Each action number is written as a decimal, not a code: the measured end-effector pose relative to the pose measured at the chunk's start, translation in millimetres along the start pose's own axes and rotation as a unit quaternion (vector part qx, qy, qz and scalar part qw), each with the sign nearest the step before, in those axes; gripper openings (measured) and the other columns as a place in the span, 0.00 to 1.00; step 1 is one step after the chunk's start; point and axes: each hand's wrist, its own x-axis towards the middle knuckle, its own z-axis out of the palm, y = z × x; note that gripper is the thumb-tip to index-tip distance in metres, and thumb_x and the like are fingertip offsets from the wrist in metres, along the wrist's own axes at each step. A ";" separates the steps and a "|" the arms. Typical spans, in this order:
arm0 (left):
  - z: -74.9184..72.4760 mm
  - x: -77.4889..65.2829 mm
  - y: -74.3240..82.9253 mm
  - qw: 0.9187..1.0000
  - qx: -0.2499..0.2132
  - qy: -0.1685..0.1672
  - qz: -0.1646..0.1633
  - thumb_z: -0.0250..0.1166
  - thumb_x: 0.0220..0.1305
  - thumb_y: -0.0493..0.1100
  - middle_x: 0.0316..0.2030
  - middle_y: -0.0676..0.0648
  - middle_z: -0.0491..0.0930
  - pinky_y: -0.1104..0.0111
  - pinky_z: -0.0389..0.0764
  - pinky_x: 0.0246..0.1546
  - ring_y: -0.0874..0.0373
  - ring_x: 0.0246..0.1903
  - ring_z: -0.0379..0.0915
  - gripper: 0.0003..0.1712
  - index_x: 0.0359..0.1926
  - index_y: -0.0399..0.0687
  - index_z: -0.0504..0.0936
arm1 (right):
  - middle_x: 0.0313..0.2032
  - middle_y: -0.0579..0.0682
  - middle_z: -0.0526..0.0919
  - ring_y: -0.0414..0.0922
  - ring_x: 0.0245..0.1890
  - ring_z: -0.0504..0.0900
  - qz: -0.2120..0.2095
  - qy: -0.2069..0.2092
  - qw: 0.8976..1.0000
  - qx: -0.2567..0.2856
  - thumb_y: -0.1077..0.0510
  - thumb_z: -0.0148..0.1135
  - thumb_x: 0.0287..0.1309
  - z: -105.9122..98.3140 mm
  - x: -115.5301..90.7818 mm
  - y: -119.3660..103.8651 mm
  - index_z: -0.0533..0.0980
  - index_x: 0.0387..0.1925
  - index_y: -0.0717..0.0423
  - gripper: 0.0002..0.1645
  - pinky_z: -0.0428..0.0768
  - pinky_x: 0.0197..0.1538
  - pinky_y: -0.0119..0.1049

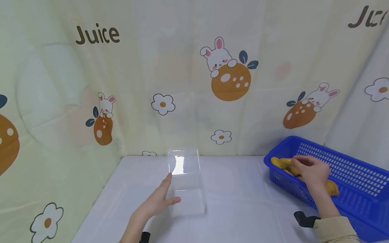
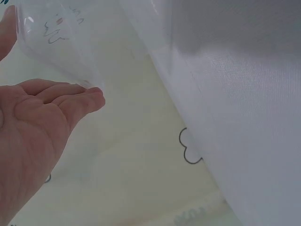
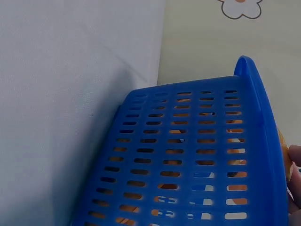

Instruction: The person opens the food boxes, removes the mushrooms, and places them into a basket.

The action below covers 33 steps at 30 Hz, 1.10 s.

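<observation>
On the table stands a clear plastic box (image 1: 189, 202), its transparent lid (image 1: 183, 162) raised at the far side. My left hand (image 1: 156, 200) is at the box's left side, fingers extended and thumb apart. In the left wrist view the fingertips of the left hand (image 2: 51, 110) touch the clear plastic. Over the blue basket (image 1: 358, 168), my right hand (image 1: 313, 170) pinches a yellow, rounded thing (image 1: 284, 163) between thumb and curled fingers. Another yellow thing (image 1: 332, 187) lies in the basket beside the wrist. The basket wall (image 3: 188, 141) hides most of them in the right wrist view.
The white-covered table (image 1: 240, 195) spreads between box and basket. A printed curtain (image 1: 182, 67) with rabbits and flowers hangs behind and at the sides. The basket's perforated walls rise around the yellow things. Black straps (image 1: 305, 219) show near the wrists.
</observation>
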 end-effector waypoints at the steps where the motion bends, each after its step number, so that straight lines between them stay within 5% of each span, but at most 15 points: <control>1: 0.1 0.0 0.2 1.000 0.001 0.001 0.000 0.65 0.58 0.50 0.69 0.34 0.41 0.47 0.43 0.64 0.40 0.68 0.34 0.54 0.70 0.33 0.40 | 0.24 0.26 0.75 0.28 0.30 0.73 -0.001 0.002 1.000 -0.004 0.47 0.64 0.53 -1.1 -3.3 -4.6 0.79 0.44 0.63 0.25 0.74 0.27 0.19; 15: -0.3 -1.6 0.9 1.000 0.007 -0.001 0.007 0.64 0.58 0.51 0.69 0.34 0.40 0.48 0.43 0.64 0.41 0.68 0.34 0.54 0.70 0.34 0.39 | 0.37 0.45 0.82 0.38 0.41 0.74 -0.048 0.047 0.998 -0.004 0.52 0.62 0.57 3.8 -18.8 -40.7 0.80 0.45 0.60 0.18 0.70 0.36 0.18; 21: 1.3 0.0 0.1 1.000 0.005 -0.001 0.001 0.65 0.57 0.51 0.70 0.35 0.40 0.48 0.43 0.64 0.42 0.68 0.34 0.55 0.70 0.34 0.39 | 0.37 0.44 0.82 0.38 0.42 0.74 -0.059 0.051 0.997 0.015 0.52 0.62 0.57 8.0 -22.1 -46.9 0.81 0.44 0.60 0.18 0.70 0.38 0.18; 28: 0.5 0.0 1.5 1.000 0.011 -0.003 -0.003 0.65 0.58 0.50 0.70 0.36 0.40 0.48 0.43 0.64 0.42 0.68 0.32 0.54 0.71 0.35 0.38 | 0.32 0.42 0.82 0.33 0.36 0.74 -0.089 0.041 0.995 0.018 0.55 0.61 0.58 18.4 -28.6 -52.4 0.81 0.42 0.61 0.15 0.72 0.31 0.17; 29: 0.0 -0.2 2.3 1.000 0.015 -0.004 -0.004 0.65 0.59 0.49 0.70 0.36 0.39 0.48 0.43 0.64 0.42 0.68 0.32 0.54 0.70 0.35 0.38 | 0.32 0.43 0.82 0.32 0.35 0.73 -0.096 0.035 0.995 0.022 0.56 0.61 0.59 21.0 -30.9 -53.3 0.81 0.41 0.61 0.14 0.72 0.39 0.18; 33: -2.5 0.2 9.2 0.999 0.045 0.000 -0.004 0.64 0.59 0.49 0.70 0.36 0.36 0.49 0.43 0.64 0.43 0.68 0.28 0.55 0.70 0.34 0.35 | 0.30 0.50 0.84 0.31 0.27 0.74 -0.152 0.017 0.988 0.011 0.59 0.60 0.59 37.9 -44.0 -59.1 0.82 0.37 0.61 0.09 0.71 0.26 0.21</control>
